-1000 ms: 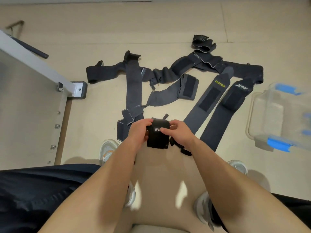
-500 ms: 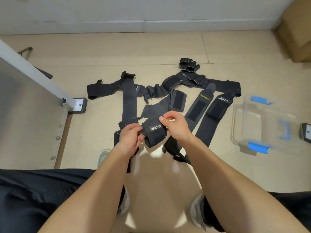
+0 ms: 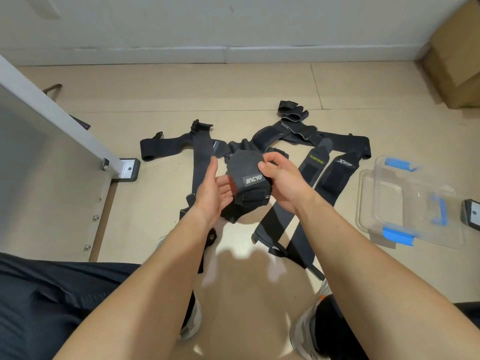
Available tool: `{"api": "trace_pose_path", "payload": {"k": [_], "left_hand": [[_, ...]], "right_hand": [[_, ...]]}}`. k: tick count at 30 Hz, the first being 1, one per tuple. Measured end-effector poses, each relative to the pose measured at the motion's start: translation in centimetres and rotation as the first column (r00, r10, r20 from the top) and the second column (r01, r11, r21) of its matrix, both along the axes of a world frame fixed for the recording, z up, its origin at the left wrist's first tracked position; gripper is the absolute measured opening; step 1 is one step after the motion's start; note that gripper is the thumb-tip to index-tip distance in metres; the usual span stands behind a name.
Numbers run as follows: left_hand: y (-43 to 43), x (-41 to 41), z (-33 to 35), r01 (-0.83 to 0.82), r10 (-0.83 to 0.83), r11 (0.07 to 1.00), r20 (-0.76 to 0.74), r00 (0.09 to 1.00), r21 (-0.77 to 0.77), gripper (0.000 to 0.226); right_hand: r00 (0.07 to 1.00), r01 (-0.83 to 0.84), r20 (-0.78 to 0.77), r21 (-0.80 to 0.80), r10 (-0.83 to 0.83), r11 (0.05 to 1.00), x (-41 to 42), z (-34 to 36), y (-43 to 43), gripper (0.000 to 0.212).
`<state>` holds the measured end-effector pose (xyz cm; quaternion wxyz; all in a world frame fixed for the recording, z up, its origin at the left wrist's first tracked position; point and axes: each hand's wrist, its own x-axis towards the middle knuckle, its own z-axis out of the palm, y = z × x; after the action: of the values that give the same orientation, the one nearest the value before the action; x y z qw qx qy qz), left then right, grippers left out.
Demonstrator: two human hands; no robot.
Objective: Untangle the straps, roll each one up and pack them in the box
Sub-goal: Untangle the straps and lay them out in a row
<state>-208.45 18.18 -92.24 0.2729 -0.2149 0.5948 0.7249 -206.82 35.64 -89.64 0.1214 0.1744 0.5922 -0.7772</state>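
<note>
Fingers [image 3: 272,159] of the right hand [image 3: 285,185] grasp a black fabric strap rolled into a bundle [image 3: 245,168], held above the floor [image 3: 161,105]. The left hand [image 3: 213,193] is released, palm at its 9 o'clock side. Rolling looks done; next, the bundle must reach the clear blue-latched plastic box [image 3: 384,201] at 3 o'clock without unwinding.

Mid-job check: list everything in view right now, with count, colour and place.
rolled strap: one, black, between both hands
loose straps: several, exact count unclear, black, spread on the floor beyond the hands
plastic box: one, clear with blue latches, floor at right
cardboard box: one, brown, top right corner
table leg: one, white, left
shoes: two, grey, bottom
left hand: open, against the roll
right hand: grips the roll
</note>
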Motion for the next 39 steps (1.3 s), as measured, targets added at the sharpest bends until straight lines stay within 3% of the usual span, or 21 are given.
{"api": "trace_pose_path", "payload": {"k": [2,5,9,14,18,23,28,31,33,37,39], "left_hand": [[0.4,-0.5,1.4,0.012,-0.004,0.997,-0.102,0.995,0.082,0.052],[0.8,-1.5,2.2,0.018,-0.015,1.000,-0.260,0.965,0.009,0.019],[2.0,-3.3,2.2,0.079,-0.102,0.993,-0.315,0.944,-0.085,0.016],[4.6,-8.0,0.2,0.076,-0.136,0.954,-0.195,0.971,-0.288,0.022],[7.0,-13.2,-3.8,0.266,-0.396,0.776,-0.114,0.911,-0.572,0.016],[12.7,-21.5,-9.4,0.241,-0.622,0.464,-0.120,0.774,-0.852,0.016],[18.6,-28.9,-15.8,0.279,-0.720,0.279,-0.008,0.694,-0.919,0.057],[20.2,-31.4,-18.8,0.371,-0.673,0.342,0.051,0.738,-0.863,0.071],[20.0,-31.9,-20.1,0.363,-0.635,0.420,0.016,0.772,-0.832,0.057],[18.2,-30.3,-18.6,0.392,-0.563,0.690,-0.112,0.819,-0.609,0.017],[16.5,-29.1,-16.5,0.366,-0.478,0.822,-0.179,0.860,-0.436,0.020]], "right_hand": [[1.000,0.003,0.001,0.046,-0.003,0.999,-0.1,-0.1,-0.5,0.009],[0.999,0.031,0.032,0.106,-0.035,0.994,-0.1,0.0,-1.0,0.014],[0.998,0.066,0.007,0.116,-0.067,0.991,-0.8,-0.2,-0.9,0.023],[0.955,0.284,0.071,0.076,-0.289,0.956,-3.7,-2.6,1.7,0.016],[0.913,0.363,0.177,0.065,-0.369,0.930,-7.2,-6.2,5.3,0.016],[0.840,0.461,0.295,0.054,-0.456,0.886,-12.5,-12.6,8.8,0.024],[0.743,0.573,0.414,0.012,-0.525,0.820,-15.2,-18.5,10.8,0.008],[0.735,0.588,0.435,-0.024,-0.521,0.809,-15.7,-21.0,11.0,0.009],[0.744,0.591,0.432,-0.070,-0.510,0.803,-15.5,-21.9,10.8,0.011],[0.730,0.610,0.447,-0.086,-0.516,0.788,-15.2,-21.1,10.0,0.009],[0.710,0.630,0.470,-0.092,-0.524,0.771,-15.1,-19.9,9.6,0.004]]}}
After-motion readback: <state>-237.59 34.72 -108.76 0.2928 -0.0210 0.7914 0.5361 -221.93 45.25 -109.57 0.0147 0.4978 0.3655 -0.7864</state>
